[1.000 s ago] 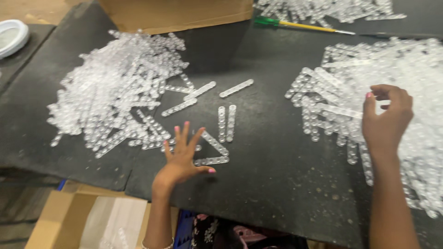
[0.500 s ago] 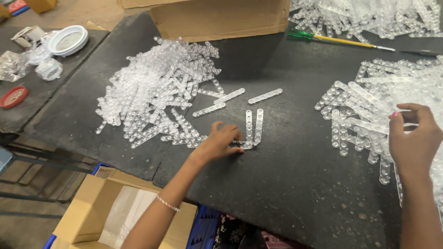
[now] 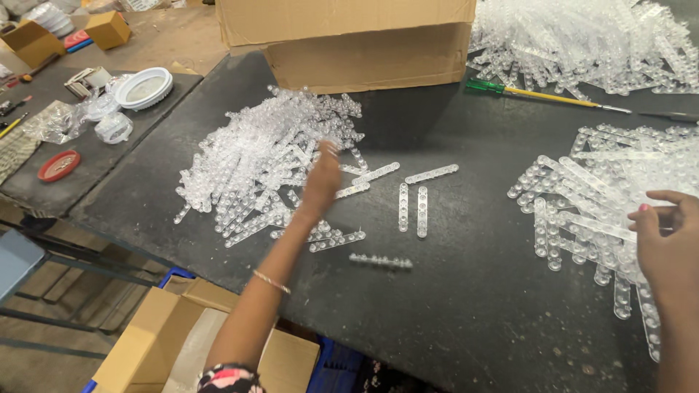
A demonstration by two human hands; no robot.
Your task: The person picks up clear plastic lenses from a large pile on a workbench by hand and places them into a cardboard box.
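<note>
Left hand (image 3: 322, 177), fingers together and blurred, apparently empty, hovers at centre frame over the right edge of the heap of clear plastic lens strips (image 3: 266, 164). Right hand (image 3: 666, 244), fingers curled, rests on the right-hand pile of clear strips (image 3: 582, 196); grip unclear. Loose clear strip (image 3: 380, 260) lies horizontal, below-right of the left hand, which is nearer.

strip pile (image 3: 269, 156) left | box (image 3: 364, 44) behind | screwdriver (image 3: 546, 94) right of box

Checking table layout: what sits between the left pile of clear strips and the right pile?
Head view: between the left pile and right pile lie a few loose clear strips on the dark mat, including two side by side. Otherwise bare mat.
</note>
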